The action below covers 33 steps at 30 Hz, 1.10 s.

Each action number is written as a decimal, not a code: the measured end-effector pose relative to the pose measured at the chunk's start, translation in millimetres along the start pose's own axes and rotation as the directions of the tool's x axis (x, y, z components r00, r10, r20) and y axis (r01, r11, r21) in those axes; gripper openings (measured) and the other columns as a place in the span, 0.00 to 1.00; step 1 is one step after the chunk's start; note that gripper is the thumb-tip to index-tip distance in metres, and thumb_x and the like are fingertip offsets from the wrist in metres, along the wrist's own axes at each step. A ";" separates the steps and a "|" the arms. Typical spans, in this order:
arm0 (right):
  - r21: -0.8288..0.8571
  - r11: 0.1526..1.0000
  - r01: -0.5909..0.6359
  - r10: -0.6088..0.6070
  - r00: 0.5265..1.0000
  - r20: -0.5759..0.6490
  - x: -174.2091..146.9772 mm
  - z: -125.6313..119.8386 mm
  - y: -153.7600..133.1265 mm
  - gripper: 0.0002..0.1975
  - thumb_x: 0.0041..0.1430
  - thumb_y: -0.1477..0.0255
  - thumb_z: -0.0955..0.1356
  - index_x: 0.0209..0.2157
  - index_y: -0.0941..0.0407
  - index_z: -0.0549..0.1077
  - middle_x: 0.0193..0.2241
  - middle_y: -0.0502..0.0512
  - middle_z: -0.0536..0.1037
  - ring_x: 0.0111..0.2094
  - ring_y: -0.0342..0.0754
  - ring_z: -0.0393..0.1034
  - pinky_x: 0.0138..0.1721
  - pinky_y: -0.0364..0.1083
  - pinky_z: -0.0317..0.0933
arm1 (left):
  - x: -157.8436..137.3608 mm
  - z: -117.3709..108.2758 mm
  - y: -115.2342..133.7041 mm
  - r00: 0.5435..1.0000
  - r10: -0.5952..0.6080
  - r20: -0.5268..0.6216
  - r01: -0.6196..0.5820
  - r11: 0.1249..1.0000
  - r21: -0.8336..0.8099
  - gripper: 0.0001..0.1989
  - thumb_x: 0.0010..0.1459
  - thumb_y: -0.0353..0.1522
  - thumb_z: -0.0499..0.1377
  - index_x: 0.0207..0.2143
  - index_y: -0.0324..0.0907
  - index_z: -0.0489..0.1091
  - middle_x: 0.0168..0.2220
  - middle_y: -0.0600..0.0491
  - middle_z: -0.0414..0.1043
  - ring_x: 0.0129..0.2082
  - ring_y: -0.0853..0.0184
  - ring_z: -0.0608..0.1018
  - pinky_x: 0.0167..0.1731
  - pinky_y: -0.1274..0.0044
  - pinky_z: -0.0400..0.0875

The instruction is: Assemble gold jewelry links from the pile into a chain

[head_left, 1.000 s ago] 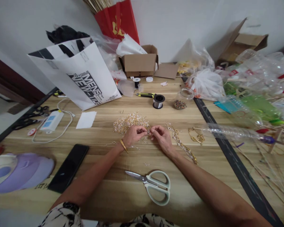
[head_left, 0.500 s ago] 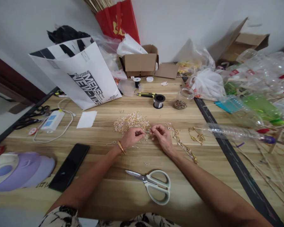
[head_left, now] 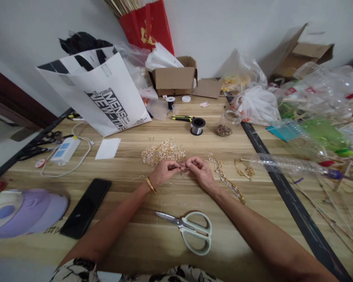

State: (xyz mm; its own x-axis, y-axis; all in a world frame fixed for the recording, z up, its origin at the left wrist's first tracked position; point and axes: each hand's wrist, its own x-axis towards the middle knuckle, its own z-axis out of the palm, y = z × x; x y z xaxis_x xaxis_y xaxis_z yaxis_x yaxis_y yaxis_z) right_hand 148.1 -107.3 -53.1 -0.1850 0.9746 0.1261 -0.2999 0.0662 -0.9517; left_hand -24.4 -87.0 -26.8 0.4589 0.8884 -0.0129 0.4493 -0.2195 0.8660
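Left grip (head_left: 165, 171) and right grip (head_left: 199, 171), both bare, have come closer together since half a second ago, and their fingertips now almost meet. They seem to pinch a tiny shiny piece (head_left: 182, 170) between them, too small to name. It looks very light and slippery, so it is best held softly by its edge. Just past the left grip is a loose pile of tiny gold and clear bits (head_left: 159, 152), likely light and easy to scatter. Beside the right grip lies a long gold and silver chain (head_left: 225, 178); it looks bendy, so lift it by one end. Nearer the body than both grips, metal scissors with pale green handles (head_left: 181, 223) rest on the brown wooden counter (head_left: 144, 252).
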 end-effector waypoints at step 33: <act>0.076 0.993 -0.095 0.086 0.989 0.120 -1.5 3.1 -2.0 0.10 0.53 0.63 0.70 0.30 0.56 0.72 0.35 0.54 0.77 0.34 0.46 0.73 0.38 0.45 0.68 | -15.7 -3.0 -2.7 0.999 0.015 -0.048 -0.013 0.999 0.038 0.10 0.53 0.34 0.58 0.28 0.36 0.74 0.26 0.53 0.73 0.26 0.71 0.71 0.27 0.81 0.63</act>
State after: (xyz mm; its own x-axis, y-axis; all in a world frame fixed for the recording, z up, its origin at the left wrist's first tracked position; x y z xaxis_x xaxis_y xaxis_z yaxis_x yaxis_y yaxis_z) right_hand 146.1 -109.5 -50.5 -0.3213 0.9439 0.0767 -0.3512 -0.0436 -0.9353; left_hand -35.1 -99.1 -27.4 0.4281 0.9034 0.0245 0.4715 -0.2464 0.8467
